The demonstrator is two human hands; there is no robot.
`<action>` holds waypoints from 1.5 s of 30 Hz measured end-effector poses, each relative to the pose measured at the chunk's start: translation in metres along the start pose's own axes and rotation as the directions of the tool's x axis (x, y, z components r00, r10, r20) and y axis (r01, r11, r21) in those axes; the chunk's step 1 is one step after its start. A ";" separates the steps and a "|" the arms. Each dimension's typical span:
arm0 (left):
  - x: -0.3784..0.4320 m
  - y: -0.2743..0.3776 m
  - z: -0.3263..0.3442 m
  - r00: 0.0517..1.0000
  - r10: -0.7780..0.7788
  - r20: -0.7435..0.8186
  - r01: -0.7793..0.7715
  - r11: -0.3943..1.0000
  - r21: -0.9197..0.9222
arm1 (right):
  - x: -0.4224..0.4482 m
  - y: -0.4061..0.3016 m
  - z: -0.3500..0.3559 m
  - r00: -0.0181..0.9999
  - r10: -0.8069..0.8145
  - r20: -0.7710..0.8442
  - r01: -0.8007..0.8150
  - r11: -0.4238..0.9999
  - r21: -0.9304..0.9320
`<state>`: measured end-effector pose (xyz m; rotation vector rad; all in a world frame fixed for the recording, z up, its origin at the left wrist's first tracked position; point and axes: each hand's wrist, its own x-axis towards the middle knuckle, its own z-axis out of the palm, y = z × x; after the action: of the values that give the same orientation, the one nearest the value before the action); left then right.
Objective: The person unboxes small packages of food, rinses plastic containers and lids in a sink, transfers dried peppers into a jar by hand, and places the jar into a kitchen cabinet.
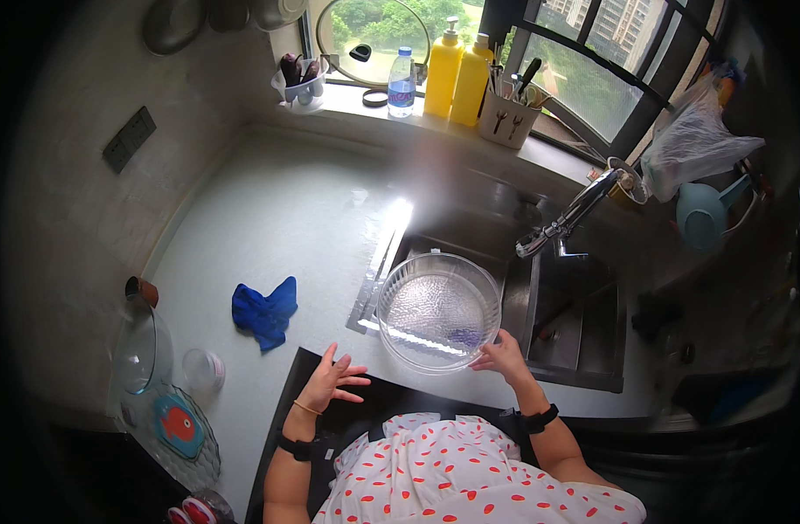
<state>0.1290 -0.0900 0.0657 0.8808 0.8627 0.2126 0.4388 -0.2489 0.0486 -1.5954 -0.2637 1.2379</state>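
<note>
My right hand (503, 359) grips the near right rim of a round clear bowl (439, 311) with a textured base. The bowl sits partly over the left sink basin and partly over the counter's front edge. Something small and bluish shows through its lower right side; what it is, I cannot tell. My left hand (332, 382) is held with fingers spread and nothing in it, to the left of the bowl and near the counter's edge. A crumpled blue cloth (264, 313) lies on the pale counter (242, 216), beyond my left hand.
A chrome faucet (563, 219) reaches over the sink (580, 314). Along the windowsill stand a water bottle (402, 85), yellow pump bottles (444, 72) and a utensil holder (510, 118). At the left are a glass bowl (144, 350), a clear tub (204, 370) and a fish-patterned item (179, 426).
</note>
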 end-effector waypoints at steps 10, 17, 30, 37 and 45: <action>0.116 0.018 0.102 0.951 -0.275 0.144 0.225 0.930 0.290 | -0.005 -0.042 -0.069 0.986 -0.120 0.115 0.145 0.957 -0.251; 0.156 0.018 0.120 0.942 -0.333 0.032 0.326 0.935 0.140 | 0.055 -0.100 -0.168 0.817 -0.556 -0.153 0.352 0.691 -0.632; 0.186 0.018 0.173 0.952 -0.303 0.037 0.291 0.937 0.194 | 0.154 -0.052 -0.232 0.554 -0.749 -0.363 0.176 0.532 -0.829; 0.201 -0.003 0.172 0.824 -0.495 0.277 0.469 0.869 0.159 | 0.142 -0.051 -0.240 0.673 -0.669 -0.316 0.278 0.624 -0.730; 0.180 0.010 0.164 0.992 -0.122 0.035 0.107 0.951 0.291 | 0.143 -0.047 -0.246 0.652 -0.713 -0.257 0.298 0.553 -0.778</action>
<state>0.3691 -0.0917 0.0248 1.0992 0.9062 -0.0397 0.7185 -0.2749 -0.0167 -2.1939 -0.8448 0.1046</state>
